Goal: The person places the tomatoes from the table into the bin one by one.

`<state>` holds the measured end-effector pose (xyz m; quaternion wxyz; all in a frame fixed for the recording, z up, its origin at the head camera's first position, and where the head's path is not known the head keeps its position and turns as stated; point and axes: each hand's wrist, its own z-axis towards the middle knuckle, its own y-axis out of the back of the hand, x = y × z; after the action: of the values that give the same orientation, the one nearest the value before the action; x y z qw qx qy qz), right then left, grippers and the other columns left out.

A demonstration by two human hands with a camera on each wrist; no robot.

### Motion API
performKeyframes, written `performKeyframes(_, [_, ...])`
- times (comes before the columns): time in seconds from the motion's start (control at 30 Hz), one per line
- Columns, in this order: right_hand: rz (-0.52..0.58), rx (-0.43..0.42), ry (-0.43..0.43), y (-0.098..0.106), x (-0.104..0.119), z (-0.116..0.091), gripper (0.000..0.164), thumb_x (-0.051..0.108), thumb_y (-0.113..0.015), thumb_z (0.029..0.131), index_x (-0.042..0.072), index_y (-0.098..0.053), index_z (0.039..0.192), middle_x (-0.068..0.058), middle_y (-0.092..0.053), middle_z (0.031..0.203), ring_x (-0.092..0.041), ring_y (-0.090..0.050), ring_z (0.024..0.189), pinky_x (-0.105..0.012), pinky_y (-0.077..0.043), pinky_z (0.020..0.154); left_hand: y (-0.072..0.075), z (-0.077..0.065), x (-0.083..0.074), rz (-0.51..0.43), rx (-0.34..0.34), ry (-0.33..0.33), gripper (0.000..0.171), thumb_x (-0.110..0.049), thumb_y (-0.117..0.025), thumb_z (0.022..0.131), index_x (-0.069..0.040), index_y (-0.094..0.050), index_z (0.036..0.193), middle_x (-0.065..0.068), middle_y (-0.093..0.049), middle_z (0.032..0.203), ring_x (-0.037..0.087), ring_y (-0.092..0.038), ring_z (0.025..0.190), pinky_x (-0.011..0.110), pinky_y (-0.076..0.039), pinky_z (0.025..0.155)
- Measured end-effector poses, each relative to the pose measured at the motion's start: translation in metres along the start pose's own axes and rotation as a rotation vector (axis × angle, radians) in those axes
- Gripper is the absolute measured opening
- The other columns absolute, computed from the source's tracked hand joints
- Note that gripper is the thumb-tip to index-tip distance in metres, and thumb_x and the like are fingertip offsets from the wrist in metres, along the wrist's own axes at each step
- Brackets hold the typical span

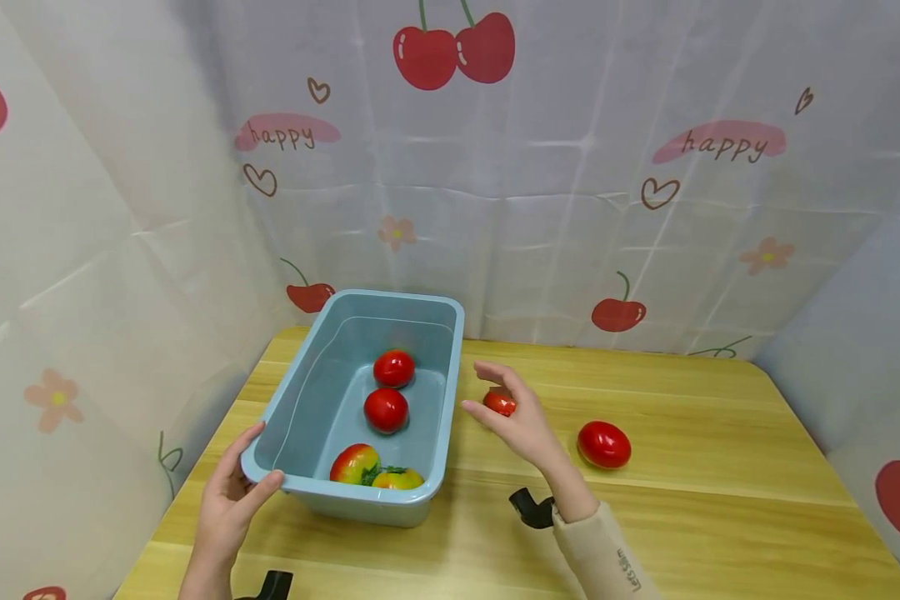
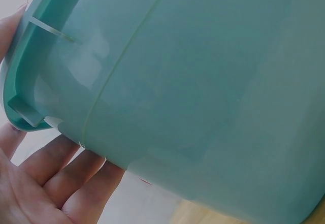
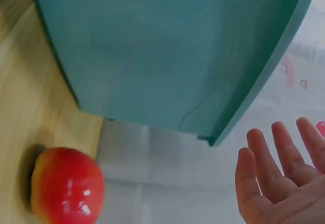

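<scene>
R sleeve (image 1: 607,554) nearest cam, beige w/ small print. R hand (image 1: 523,423) over tabletop (image 1: 720,467), near bin's R wall but apart; fingers spread, sl. bent, thumb well apart, holding nth. L hand (image 1: 223,508) grips near L corner of blue bin (image 1: 360,506): thumb on rim, other fingers vs. outer wall. Bin on tabletop, L of ctr.; inside, 2 red fruits (image 1: 386,411) mid/far & 2 red-yellow fruits (image 1: 354,463) w/ green leaves at near end. Partly hidden fruit (image 1: 499,403) on tabletop behind R hand; glossy red fruit (image 1: 604,444) further R. Cherry-print curtain (image 1: 525,258) at back.
</scene>
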<state>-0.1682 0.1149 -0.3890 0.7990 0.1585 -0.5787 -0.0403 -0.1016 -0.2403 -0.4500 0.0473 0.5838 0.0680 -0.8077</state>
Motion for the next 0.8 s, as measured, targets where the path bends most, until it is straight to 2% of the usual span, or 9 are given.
performKeyframes(0.17, [-0.002, -0.055, -0.038, 0.007, -0.037, 0.007, 0.052, 0.024, -0.071, 0.085, 0.009, -0.051, 0.131, -0.009, -0.051, 0.132, -0.029, -0.046, 0.121, -0.052, -0.039, 0.096, 0.000, 0.000, 0.000, 0.001, 0.000, -0.005, 0.063, 0.021, -0.056, 0.080, 0.002, -0.041, 0.138, 0.000, -0.050, 0.128, 0.012, -0.052, 0.106, 0.017, -0.047, 0.080])
performKeyframes(0.27, [-0.013, -0.083, -0.042, 0.010, -0.050, 0.011, 0.053, 0.029, -0.070, 0.085, 0.008, -0.051, 0.130, -0.010, -0.052, 0.131, -0.028, -0.046, 0.120, -0.051, -0.034, 0.101, 0.000, 0.000, 0.000, 0.008, 0.002, 0.000, 0.063, 0.020, -0.057, 0.081, 0.002, -0.041, 0.139, -0.001, -0.049, 0.128, 0.012, -0.052, 0.106, 0.016, -0.047, 0.080])
performKeyframes(0.6, [0.016, -0.139, -0.088, 0.014, -0.074, 0.019, 0.051, 0.026, -0.072, 0.084, 0.007, -0.053, 0.127, -0.013, -0.051, 0.130, -0.029, -0.045, 0.121, -0.044, -0.028, 0.106, 0.000, 0.000, -0.001, 0.012, 0.001, 0.011, 0.062, 0.020, -0.056, 0.082, 0.001, -0.040, 0.139, 0.000, -0.048, 0.129, 0.012, -0.051, 0.105, 0.016, -0.047, 0.079])
performKeyframes(0.8, [0.008, -0.177, -0.141, 0.014, -0.088, 0.021, 0.052, 0.027, -0.074, 0.082, 0.009, -0.054, 0.127, -0.012, -0.050, 0.133, -0.029, -0.039, 0.128, -0.049, -0.024, 0.107, 0.000, -0.001, -0.002, 0.028, -0.005, 0.034, 0.062, 0.018, -0.057, 0.083, 0.000, -0.040, 0.139, -0.002, -0.046, 0.130, 0.011, -0.050, 0.107, 0.016, -0.047, 0.080])
